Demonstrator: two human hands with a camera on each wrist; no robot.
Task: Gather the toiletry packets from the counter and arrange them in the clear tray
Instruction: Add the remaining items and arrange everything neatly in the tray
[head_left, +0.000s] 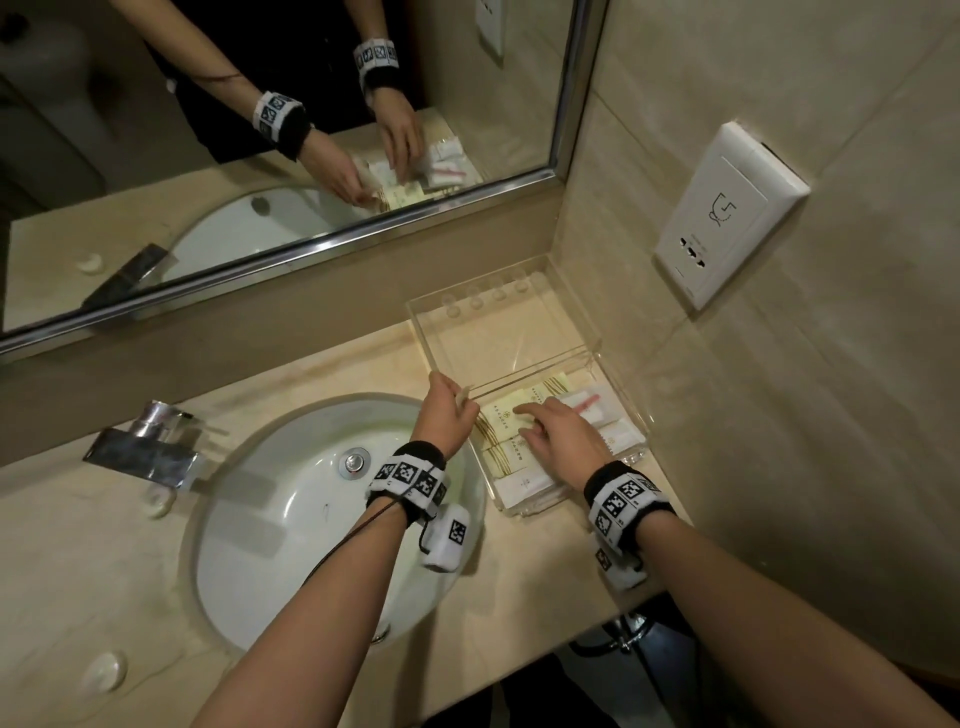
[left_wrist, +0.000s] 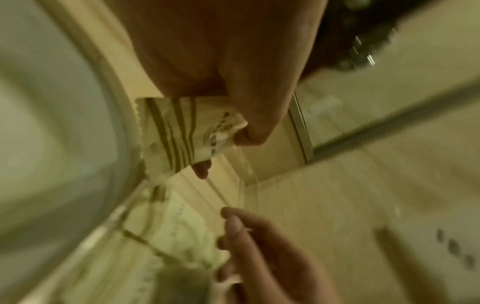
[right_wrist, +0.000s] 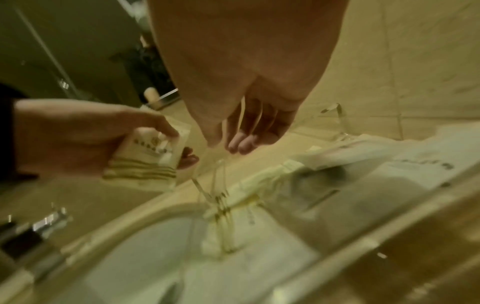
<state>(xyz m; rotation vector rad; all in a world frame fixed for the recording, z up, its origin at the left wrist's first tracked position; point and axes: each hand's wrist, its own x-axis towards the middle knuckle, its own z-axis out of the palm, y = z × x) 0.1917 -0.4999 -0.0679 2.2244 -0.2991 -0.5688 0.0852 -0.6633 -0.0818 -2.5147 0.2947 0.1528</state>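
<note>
At the right end of the beige marble desk (head_left: 291, 670), beside the white oval sink (head_left: 291, 525), placing step is under way: the clear acrylic tray (head_left: 524, 512) with its lid raised already holds several cream gold-striped toiletry packets (head_left: 506, 423). Left hand (head_left: 449, 410) hovers at the tray's near-left corner, grip pinched on one more cream striped packet (left_wrist: 182, 131), thumb on top, fingers under. Right hand (head_left: 558, 434) reaches palm-down into the tray, grip loose, fingers extended and resting on the laid packets, holding nothing. Judged next: lower the held packet into the tray beside the others, flat and aligned, right hand steadying the stack. Both forearms extended, wrists roughly level.
</note>
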